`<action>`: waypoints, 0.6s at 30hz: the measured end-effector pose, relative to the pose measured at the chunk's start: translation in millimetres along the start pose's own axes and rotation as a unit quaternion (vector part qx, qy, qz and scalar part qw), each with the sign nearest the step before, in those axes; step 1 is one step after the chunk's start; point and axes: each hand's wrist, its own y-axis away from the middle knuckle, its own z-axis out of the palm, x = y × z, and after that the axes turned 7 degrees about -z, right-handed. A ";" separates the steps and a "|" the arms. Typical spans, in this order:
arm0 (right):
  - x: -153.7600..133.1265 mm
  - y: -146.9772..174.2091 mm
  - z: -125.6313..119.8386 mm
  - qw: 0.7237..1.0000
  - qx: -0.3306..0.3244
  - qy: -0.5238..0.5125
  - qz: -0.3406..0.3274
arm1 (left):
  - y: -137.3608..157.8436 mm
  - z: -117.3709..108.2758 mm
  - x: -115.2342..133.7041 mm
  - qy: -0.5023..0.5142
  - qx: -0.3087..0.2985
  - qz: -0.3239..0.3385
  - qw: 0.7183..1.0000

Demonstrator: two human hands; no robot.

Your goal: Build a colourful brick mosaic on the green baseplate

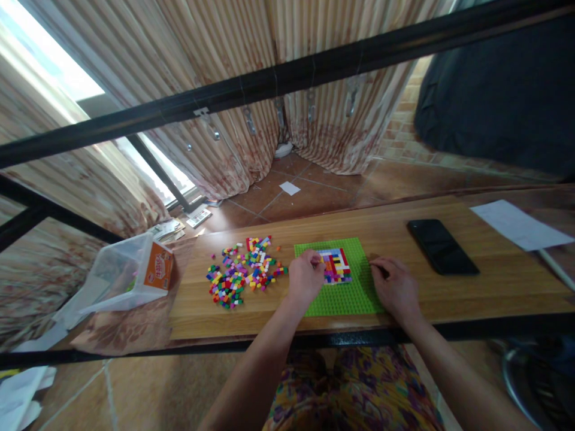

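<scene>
A green studded baseplate (pixel 341 302) lies on the wooden board. Near its middle is a patch of small toy bricks (pixel 336 266) in red, yellow, white, purple and other colours. My left hand (pixel 306 276) reaches over the plate's left part, fingertips pinched at the patch's left side; whatever is between them is too small to make out. At the plate's right edge my right hand (pixel 396 288) is curled, thumb and forefinger closed together against the rim. Left of the plate spreads a loose pile of small coloured bricks (pixel 229 281).
A black phone (pixel 442 246) and a white paper sheet (pixel 523 224) lie to the right. Beyond the board's left end, a clear plastic box (pixel 135 272) with an orange label lies tipped. A dark metal bar (pixel 269 82) crosses in front of the curtains (pixel 233 45).
</scene>
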 end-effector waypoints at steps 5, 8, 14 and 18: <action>-1.0 -0.5 -1.2 1.000 -0.001 -0.001 -0.012 | -4.0 3.6 -4.3 0.044 -0.006 0.003 0.999; -0.6 -0.9 -1.0 1.000 -0.005 -0.003 -0.013 | -4.3 4.8 -8.4 0.032 0.005 0.024 0.999; 1.3 -0.1 1.1 1.000 -0.005 0.004 -0.009 | -4.3 0.5 -15.4 -0.057 -0.006 0.106 0.993; 2.9 0.5 1.6 1.000 -0.005 0.010 -0.020 | -5.6 -5.8 -15.1 -0.078 -0.027 0.119 0.989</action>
